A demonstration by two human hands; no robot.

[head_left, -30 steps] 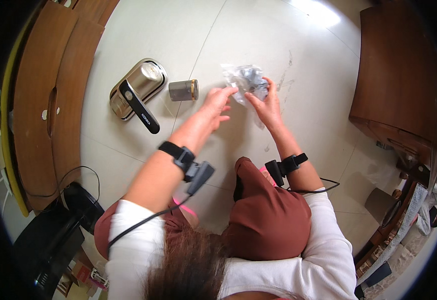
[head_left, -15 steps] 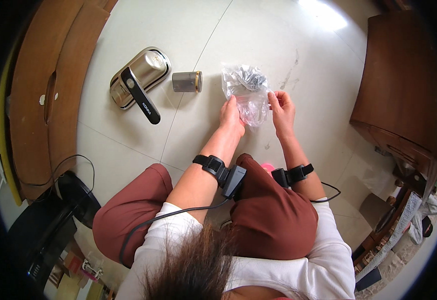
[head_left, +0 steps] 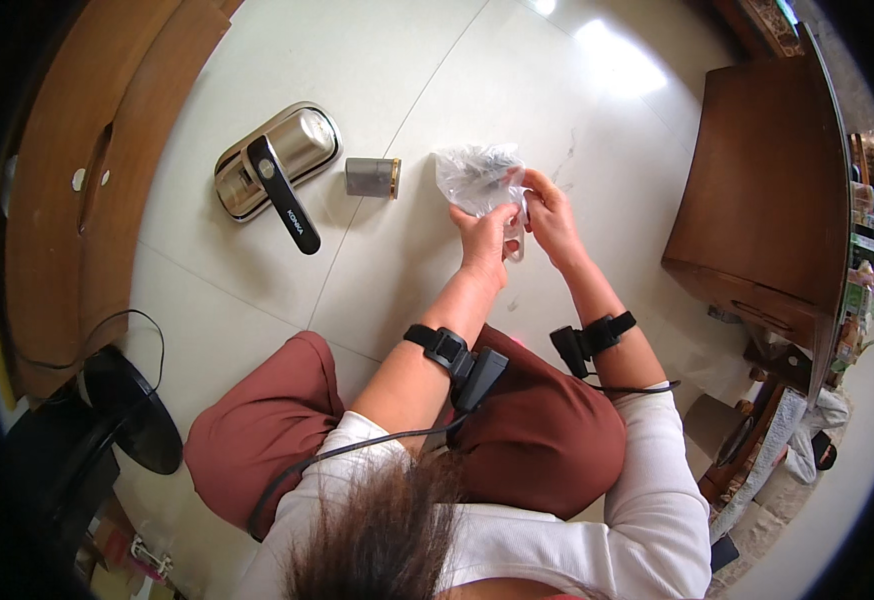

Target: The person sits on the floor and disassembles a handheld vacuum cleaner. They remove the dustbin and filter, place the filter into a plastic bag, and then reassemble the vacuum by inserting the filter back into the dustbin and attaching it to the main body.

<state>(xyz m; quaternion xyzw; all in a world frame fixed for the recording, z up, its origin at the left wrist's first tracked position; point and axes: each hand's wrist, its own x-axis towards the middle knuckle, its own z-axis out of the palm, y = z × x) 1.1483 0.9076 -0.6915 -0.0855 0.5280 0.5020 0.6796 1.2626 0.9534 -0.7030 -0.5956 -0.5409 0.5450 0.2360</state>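
observed dark hair (head_left: 372, 535) nearest the camera, with a white top (head_left: 647, 450) and brownish-red trousers (head_left: 547, 430) beside and beyond it. noted black straps (head_left: 617, 325) on both forearms, each with a dark block.

found the left hand (head_left: 482, 238) grasping the near part of a clear plastic bag (head_left: 467, 185). found the right hand (head_left: 554, 215) gripping the bag at its right edge. located the bag ahead of the knees, above the pale tiled floor (head_left: 407, 290); cannot tell whether touching it. saw greyish contents (head_left: 502, 158) through the film; cannot identify further.

recorded a grey cylindrical container (head_left: 369, 177) lying on its side, left of the bag and apart from it, with a gold-coloured band at the right end. recorded a gold-toned appliance (head_left: 307, 145) with a black handle (head_left: 282, 195) farther left. noted wooden cabinets (head_left: 757, 180) along both sides.
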